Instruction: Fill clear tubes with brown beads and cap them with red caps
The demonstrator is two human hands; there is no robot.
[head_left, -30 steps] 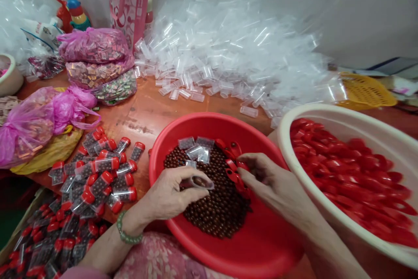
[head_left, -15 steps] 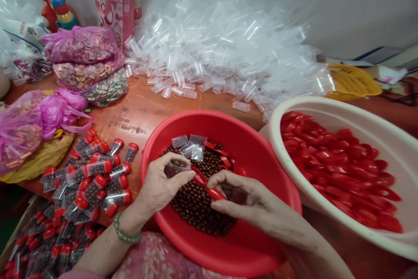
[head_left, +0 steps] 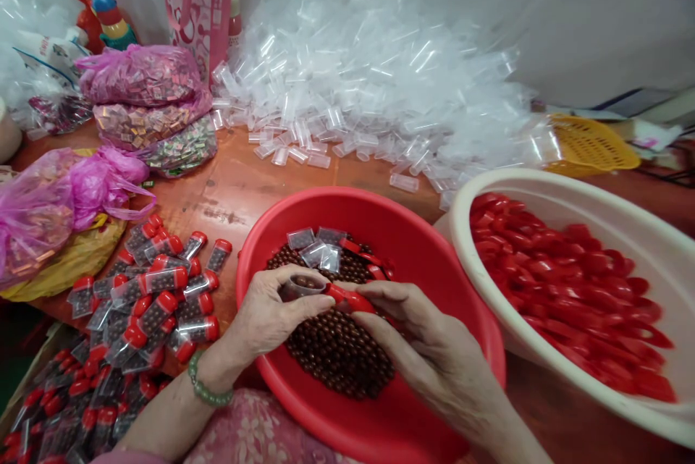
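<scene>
My left hand [head_left: 276, 312] is closed around a clear plastic tube [head_left: 304, 286] whose open mouth shows brown balls inside. Pinched in the fingers of my right hand [head_left: 418, 326] is a red plastic cap [head_left: 355, 300], just right of the tube; how far the two touch I cannot tell. Both hands are over a red basin [head_left: 434, 250]. Dark brown balls [head_left: 337, 355] cover its bottom. Several clear tubes [head_left: 315, 250] and some red caps [head_left: 374, 261] lie on top of the balls.
At right stands a white basin [head_left: 461, 225] of red caps [head_left: 565, 283]. Clear tubes [head_left: 369, 80] are heaped along the wall. Filled red-capped tubes [head_left: 163, 279] pile up at left, more below. Pink bags [head_left: 141, 80] and a yellow basket [head_left: 591, 142] sit on the table.
My right hand has moved the red cap closer to the tube, and its fingers are straighter. My left hand has shifted slightly right and still holds the tube. The whole view has shifted a little.
</scene>
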